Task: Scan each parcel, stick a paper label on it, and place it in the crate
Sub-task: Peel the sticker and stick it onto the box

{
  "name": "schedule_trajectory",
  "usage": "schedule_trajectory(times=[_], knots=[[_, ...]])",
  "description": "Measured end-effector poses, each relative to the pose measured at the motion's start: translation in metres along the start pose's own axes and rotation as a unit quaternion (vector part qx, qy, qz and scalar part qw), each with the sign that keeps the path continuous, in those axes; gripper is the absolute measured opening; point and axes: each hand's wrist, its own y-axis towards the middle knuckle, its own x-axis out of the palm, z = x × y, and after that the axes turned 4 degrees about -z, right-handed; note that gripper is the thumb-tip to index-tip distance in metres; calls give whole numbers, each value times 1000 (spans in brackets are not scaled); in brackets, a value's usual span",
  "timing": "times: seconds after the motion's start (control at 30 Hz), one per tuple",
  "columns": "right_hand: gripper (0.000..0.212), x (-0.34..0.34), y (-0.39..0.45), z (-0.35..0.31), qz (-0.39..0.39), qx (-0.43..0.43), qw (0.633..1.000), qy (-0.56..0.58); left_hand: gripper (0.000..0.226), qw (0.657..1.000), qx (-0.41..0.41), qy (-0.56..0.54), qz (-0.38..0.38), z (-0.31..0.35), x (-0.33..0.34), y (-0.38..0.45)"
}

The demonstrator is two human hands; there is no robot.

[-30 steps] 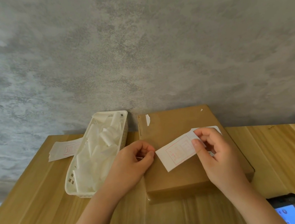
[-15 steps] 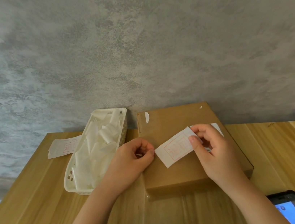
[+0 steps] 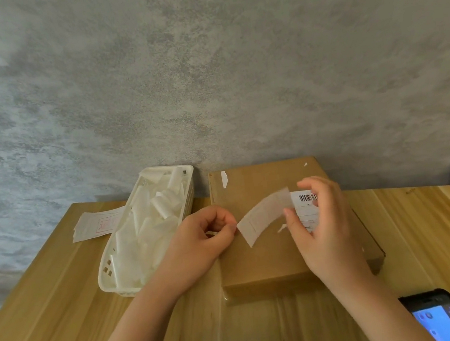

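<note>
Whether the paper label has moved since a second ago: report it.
Yes. The paper label has its right end raised toward the wall, uncovering the barcode sticker on the box.

Brown parcel (image 3: 269, 250), white basket (image 3: 144, 225), mottled grey wall (image 3: 204, 72).

Parcel (image 3: 262, 257) mid-table (image 3: 51, 324) against wall (image 3: 204, 72), basket (image 3: 108, 276) left of it, handheld device (image 3: 438, 316) front right

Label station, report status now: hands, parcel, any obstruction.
Right hand pinches paper label above parcel. Left hand pinches its left end. Label not stuck down. Barcode sticker on parcel beneath; nothing blocking.
</note>
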Motion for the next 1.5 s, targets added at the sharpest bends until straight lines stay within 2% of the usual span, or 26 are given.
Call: schedule_trajectory(times=[0.07,0.13,0.17,0.23,0.73,0.83,0.97,1.1,1.27,1.5], knots=[[21,2,-4,-9,3,-75,997,-11,17,999,15,-31,1,5,1,-1],[17,4,-8,-22,-55,-98,993,24,11,997,32,-64,-4,11,3,-2],[18,5,-10,-28,-81,-90,992,44,6,996,40,-75,-8,13,5,-3],[20,7,-13,-35,-104,-63,989,80,11,995,62,-75,-12,16,7,-5],[9,8,-9,-41,-154,1,970,186,12,994,90,-63,-17,12,7,-6],[8,10,-9,-40,-158,-10,973,166,16,995,73,-67,-22,11,7,-7],[16,13,-9,-39,-135,-48,987,69,25,996,52,-75,-22,11,6,-8],[19,16,-11,-39,-117,-74,990,5,25,996,41,-79,-15,9,6,-7],[13,19,-11,-40,-98,-105,990,-6,6,995,26,-95,-11,4,5,-6],[6,22,-10,-37,-84,-120,989,-16,12,996,-6,-86,-17,-1,7,-6]])
